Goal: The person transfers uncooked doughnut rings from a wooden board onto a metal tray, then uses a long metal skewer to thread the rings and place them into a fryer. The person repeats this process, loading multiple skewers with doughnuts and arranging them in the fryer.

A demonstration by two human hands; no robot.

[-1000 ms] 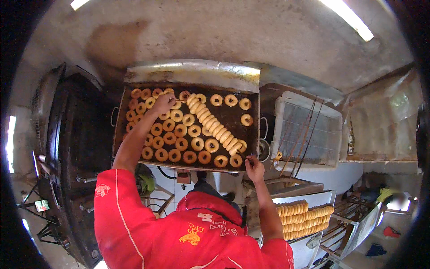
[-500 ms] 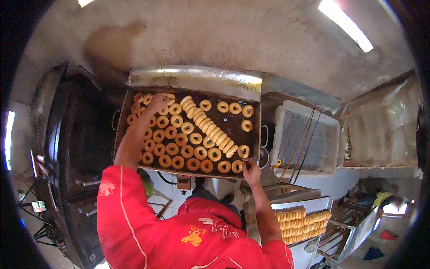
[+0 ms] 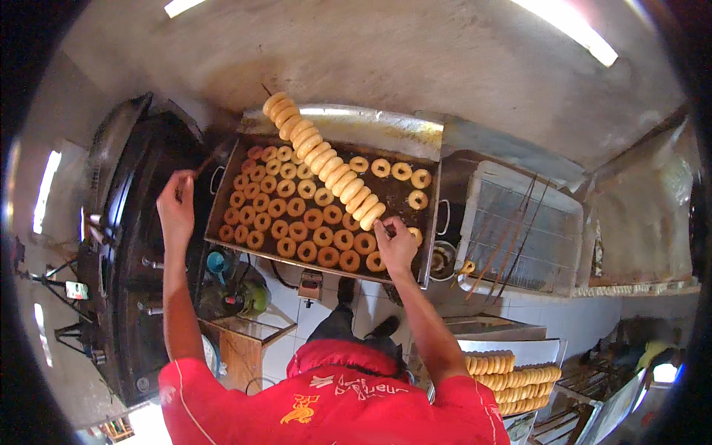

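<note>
My right hand (image 3: pixel 396 241) is closed on the near end of a thin skewer threaded with a long row of pale golden ring doughnuts (image 3: pixel 322 159). The loaded skewer slants up to the left above the frying pan (image 3: pixel 245 252), its bare tip showing past the far doughnut. Many browned ring doughnuts (image 3: pixel 297 230) float in the dark oil, with a few paler ones on the right side. My left hand (image 3: pixel 176 204), left of the pan beyond its handle, is pinched around what looks like a thin brown stick (image 3: pixel 206 165).
To the right stands a white-rimmed tray with a wire rack (image 3: pixel 512 222), thin rods (image 3: pixel 504 237) leaning across it. Rows of doughnuts (image 3: pixel 519 382) lie on a tray at lower right. A dark oven-like unit (image 3: pixel 126 259) stands left. A metal splash guard (image 3: pixel 356 126) backs the pan.
The row of doughnuts has risen from the pan on its skewer, my right hand at its near end. My left hand has swung left, out from over the oil.
</note>
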